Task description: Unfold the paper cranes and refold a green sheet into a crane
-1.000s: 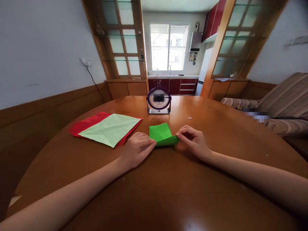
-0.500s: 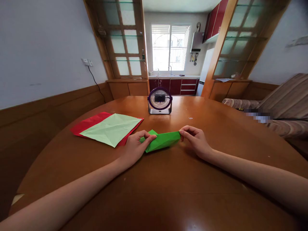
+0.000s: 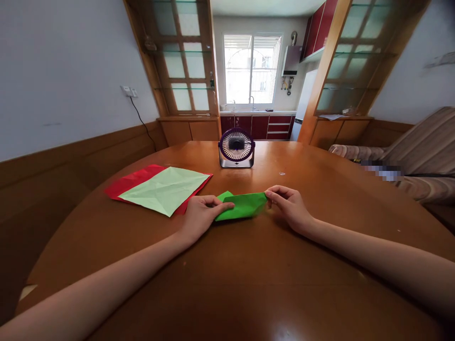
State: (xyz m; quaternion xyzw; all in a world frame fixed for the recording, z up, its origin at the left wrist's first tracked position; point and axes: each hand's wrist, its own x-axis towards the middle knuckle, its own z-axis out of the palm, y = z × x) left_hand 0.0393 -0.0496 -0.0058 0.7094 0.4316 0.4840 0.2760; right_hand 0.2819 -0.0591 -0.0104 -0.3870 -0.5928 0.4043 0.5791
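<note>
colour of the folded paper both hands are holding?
Bright green: the folded paper, pinched between left hand and right hand. Head view shows it.

Folded paper (image 3: 241, 206) bright green; sheets: pale green (image 3: 167, 189) over red (image 3: 133, 180). Desk fan (image 3: 236, 148) purple w/ silver base; table (image 3: 249, 265) glossy brown.

Folded paper (image 3: 241, 207): lying on the table (image 3: 320, 199), near its middle, sitting between the left hand (image 3: 201, 219) and right hand (image 3: 288, 207), each touching one end. Desk fan (image 3: 236, 148): standing upright behind the paper, well apart. Two flat sheets (image 3: 163, 189): lying stacked to the left, just beside the left hand. Sofa (image 3: 408, 156): sitting beyond the table's right edge.
</note>
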